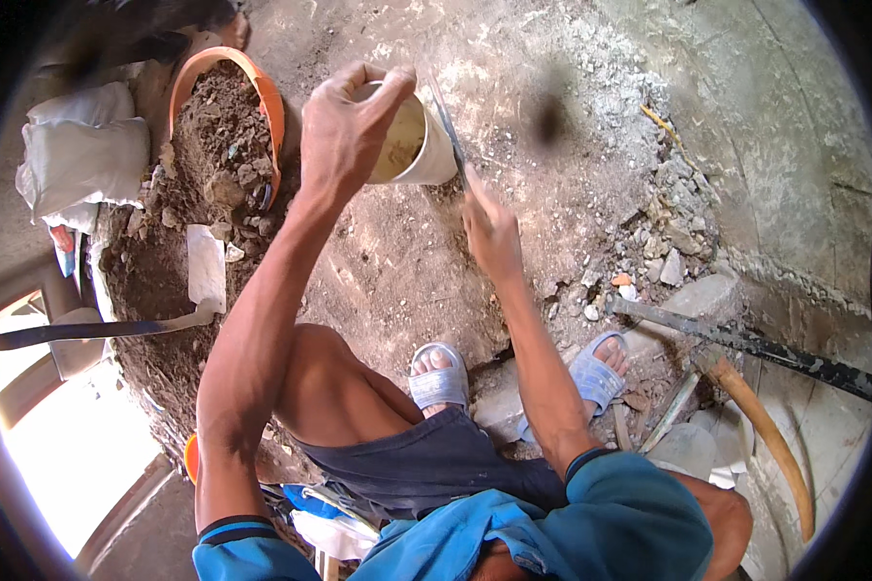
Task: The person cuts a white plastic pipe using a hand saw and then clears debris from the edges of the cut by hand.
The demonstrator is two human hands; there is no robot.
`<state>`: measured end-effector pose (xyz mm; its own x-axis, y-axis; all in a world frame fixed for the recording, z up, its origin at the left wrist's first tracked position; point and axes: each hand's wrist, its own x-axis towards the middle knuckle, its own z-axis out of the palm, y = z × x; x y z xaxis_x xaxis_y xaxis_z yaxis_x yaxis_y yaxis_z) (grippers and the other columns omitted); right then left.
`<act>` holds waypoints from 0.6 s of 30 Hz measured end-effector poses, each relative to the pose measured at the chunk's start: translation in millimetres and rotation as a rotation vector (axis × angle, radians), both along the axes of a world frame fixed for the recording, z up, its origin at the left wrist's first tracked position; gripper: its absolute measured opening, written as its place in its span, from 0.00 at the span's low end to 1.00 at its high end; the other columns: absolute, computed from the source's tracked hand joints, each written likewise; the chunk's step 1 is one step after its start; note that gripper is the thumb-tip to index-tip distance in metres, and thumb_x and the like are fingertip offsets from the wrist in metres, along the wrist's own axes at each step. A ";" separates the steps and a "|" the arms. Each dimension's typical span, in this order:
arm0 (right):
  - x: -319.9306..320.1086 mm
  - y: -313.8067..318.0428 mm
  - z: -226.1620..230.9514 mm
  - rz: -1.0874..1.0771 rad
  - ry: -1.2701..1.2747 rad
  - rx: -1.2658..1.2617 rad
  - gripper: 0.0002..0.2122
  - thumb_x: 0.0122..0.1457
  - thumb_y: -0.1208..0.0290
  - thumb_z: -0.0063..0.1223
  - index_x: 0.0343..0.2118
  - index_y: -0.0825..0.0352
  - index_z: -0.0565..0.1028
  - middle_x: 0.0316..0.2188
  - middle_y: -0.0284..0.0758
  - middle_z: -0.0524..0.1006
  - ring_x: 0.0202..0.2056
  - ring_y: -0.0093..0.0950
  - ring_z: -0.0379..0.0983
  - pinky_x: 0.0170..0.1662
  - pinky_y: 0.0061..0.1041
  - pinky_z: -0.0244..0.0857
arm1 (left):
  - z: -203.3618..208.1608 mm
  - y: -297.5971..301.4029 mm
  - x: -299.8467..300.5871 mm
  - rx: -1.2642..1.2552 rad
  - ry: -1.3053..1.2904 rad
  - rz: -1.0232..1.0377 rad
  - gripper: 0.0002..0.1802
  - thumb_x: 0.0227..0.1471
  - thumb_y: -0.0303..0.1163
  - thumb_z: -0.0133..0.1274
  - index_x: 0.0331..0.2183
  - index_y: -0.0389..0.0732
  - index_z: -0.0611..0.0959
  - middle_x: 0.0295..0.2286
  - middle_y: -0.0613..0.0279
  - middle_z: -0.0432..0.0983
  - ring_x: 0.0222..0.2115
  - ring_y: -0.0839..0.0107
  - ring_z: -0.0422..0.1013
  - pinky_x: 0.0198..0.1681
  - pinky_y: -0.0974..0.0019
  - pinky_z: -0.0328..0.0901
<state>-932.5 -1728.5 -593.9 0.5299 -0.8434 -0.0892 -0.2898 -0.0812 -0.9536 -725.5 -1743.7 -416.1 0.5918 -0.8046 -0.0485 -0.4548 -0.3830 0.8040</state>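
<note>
Off-white and hollow, a short cylinder [440,158] is held up above the dusty floor [368,266], its open end turned toward the person and its inside stained yellowish brown. The person's left hand [356,121] grasps it at the far left of its rim, thumb and fingers pinching the wall. The right hand [492,232] is closed round the lower end of a narrow dark blade [448,121], which runs up along the cylinder's right side, touching or very near it.

Judged from this view, the work on the cylinder is under way but unfinished: the piece looks whole, with no part visibly separated. Any cut or scrape on its right side is too small to tell, so how much is left cannot be measured.

The cylinder lies just to the right of the left hand, touching it, and to the far left of the right hand, with the blade between. Well apart on the left stands an orange basin [277,121] with dark soil [225,131] in it; to the right lies a heap of broken stone [670,242].
</note>
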 end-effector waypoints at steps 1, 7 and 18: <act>13.7 -15.0 0.7 -0.016 -0.052 0.028 0.25 0.75 0.55 0.34 0.65 0.66 0.67 0.25 0.38 0.80 0.19 0.18 0.66 0.21 0.21 0.67 | -2.0 0.9 0.7 -0.009 0.021 0.006 0.27 0.53 0.55 0.59 0.35 0.37 0.89 0.29 0.54 0.85 0.31 0.68 0.81 0.37 0.62 0.75; -6.6 3.6 4.6 0.013 -0.085 0.020 0.21 0.74 0.65 0.42 0.65 0.67 0.67 0.22 0.31 0.73 0.17 0.17 0.62 0.19 0.20 0.60 | 5.1 1.6 3.2 0.010 -0.009 -0.001 0.27 0.54 0.56 0.59 0.33 0.37 0.88 0.29 0.55 0.85 0.30 0.70 0.80 0.38 0.64 0.74; -4.8 -13.3 34.9 0.034 -0.037 0.175 0.22 0.73 0.63 0.39 0.65 0.66 0.67 0.16 0.26 0.65 0.16 0.17 0.59 0.17 0.20 0.55 | 3.2 -0.7 -3.4 0.012 -0.043 0.004 0.29 0.53 0.56 0.59 0.36 0.36 0.88 0.29 0.54 0.85 0.29 0.67 0.80 0.37 0.63 0.74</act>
<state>-937.3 -1741.7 -559.0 0.5638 -0.7979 -0.2132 -0.2543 0.0779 -0.9640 -729.0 -1744.4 -412.9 0.5968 -0.8017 -0.0328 -0.4873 -0.3947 0.7790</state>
